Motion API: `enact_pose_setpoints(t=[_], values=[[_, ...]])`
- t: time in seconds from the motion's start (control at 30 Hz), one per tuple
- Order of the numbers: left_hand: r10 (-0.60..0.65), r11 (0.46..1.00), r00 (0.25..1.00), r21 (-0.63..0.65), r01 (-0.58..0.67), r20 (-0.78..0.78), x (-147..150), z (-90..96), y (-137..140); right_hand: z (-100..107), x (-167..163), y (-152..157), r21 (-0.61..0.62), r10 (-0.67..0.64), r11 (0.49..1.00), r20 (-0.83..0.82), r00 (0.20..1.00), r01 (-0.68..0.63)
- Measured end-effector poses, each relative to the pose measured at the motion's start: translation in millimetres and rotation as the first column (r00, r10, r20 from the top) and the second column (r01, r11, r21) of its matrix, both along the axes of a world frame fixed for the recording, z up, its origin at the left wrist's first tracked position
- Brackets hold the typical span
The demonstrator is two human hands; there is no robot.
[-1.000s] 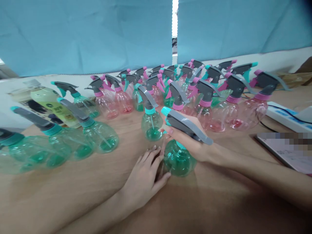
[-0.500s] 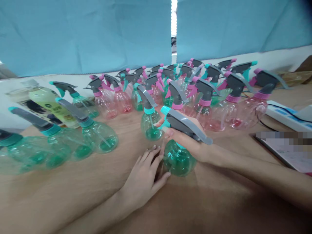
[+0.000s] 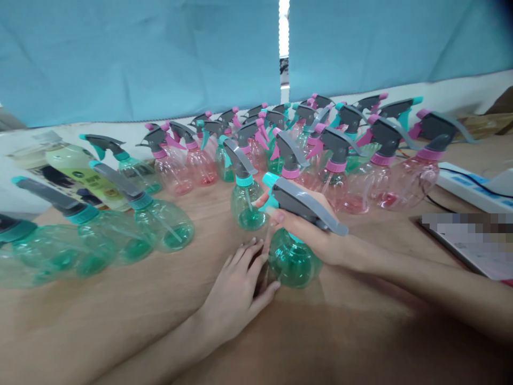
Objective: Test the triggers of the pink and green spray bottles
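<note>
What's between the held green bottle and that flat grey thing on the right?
The head view shows the right hand and forearm between them, plus some wooden table.

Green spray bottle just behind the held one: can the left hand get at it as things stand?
Probably yes: only tabletop shows between the left hand and that green bottle, though the right hand crowds its right side.
</note>
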State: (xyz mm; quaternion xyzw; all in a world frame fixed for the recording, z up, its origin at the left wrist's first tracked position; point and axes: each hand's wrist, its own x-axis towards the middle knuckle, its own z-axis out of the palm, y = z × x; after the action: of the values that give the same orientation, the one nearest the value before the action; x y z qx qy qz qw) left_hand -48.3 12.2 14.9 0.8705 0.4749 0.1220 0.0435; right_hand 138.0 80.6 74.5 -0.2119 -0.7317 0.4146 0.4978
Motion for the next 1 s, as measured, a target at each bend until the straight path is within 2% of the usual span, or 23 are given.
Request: enact_pose_setpoints(t=[0.2, 1.0], values=[[-0.001, 1.000, 1.000, -0.001, 0.001, 0.008, 0.9, 1.5, -0.1, 0.5, -1.0, 1.1, 0.037, -0.019, 0.999, -0.005, 1.000, 0.019], [-0.012, 1.000, 1.000, 0.010, 0.011, 0.018, 1.6, 2.2, 0.4, 5.6, 0.5, -1.2, 0.021, -0.043, 0.999, 0.031, 0.999, 0.042]])
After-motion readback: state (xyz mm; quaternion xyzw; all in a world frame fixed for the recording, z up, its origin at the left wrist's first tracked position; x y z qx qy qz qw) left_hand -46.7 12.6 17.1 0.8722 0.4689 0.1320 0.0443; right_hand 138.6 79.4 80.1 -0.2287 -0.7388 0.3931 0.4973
